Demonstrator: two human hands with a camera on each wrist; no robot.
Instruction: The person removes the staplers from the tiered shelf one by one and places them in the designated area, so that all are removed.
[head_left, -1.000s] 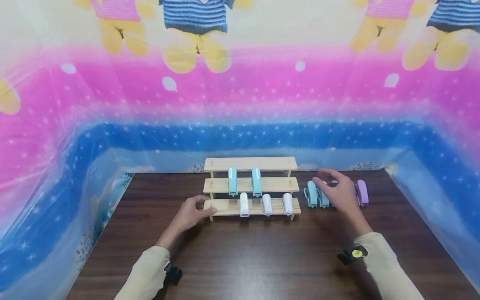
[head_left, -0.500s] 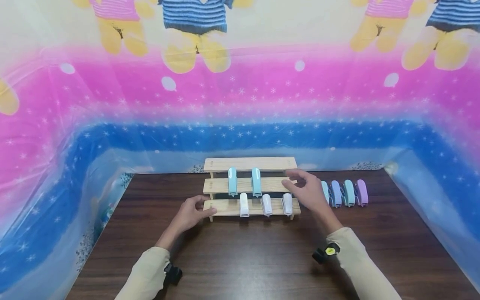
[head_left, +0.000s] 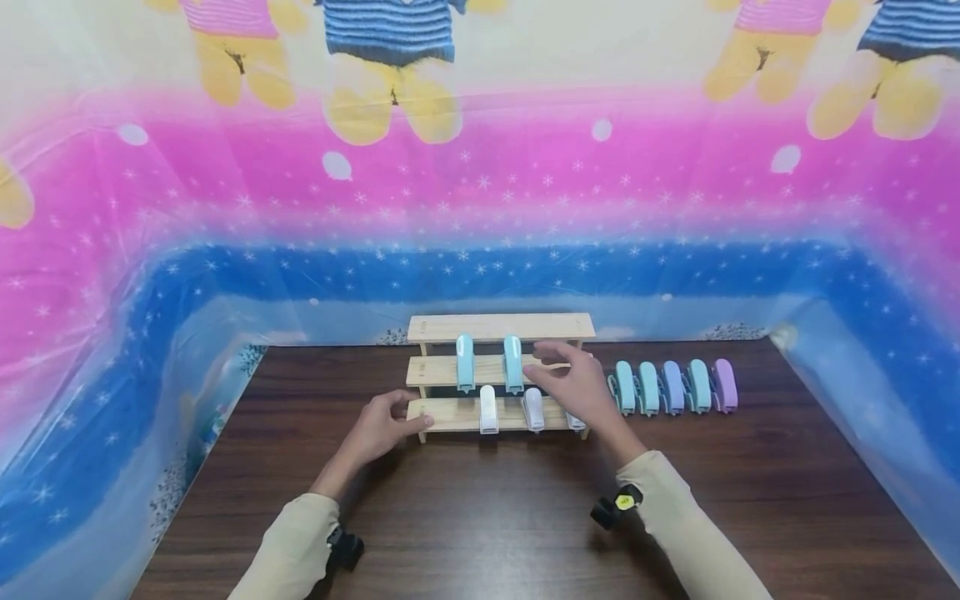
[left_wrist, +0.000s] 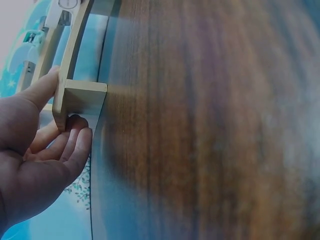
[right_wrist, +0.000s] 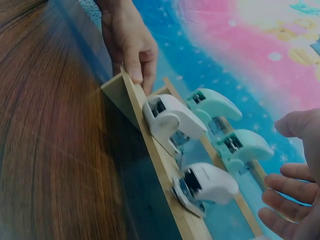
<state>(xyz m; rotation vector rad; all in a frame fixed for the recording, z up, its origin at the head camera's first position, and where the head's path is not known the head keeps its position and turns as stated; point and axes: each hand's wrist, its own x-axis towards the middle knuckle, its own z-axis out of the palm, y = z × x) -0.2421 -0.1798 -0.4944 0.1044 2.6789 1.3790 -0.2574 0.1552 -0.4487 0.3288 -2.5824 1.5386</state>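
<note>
A three-step wooden rack (head_left: 450, 412) stands near the back of the table. My left hand (head_left: 384, 425) grips the left end of its lowest step, thumb on top and fingers around the end, as the left wrist view shows (left_wrist: 45, 145). Two teal staplers (head_left: 466, 363) sit on the middle step, and three white staplers (head_left: 488, 409) on the lowest. My right hand (head_left: 573, 385) hovers just right of the second teal stapler (right_wrist: 245, 148), fingers spread with nothing between them. It partly hides the rightmost white stapler.
To the right of the rack several staplers stand side by side: teal ones (head_left: 625, 388), a blue one (head_left: 672, 388) and a purple one (head_left: 724, 386). A patterned cloth (head_left: 525, 267) hangs behind and along both sides of the brown table (head_left: 480, 517).
My right hand has travelled left from above the stapler row to the rack's middle step, uncovering the row. The left hand keeps its hold on the rack's end.
</note>
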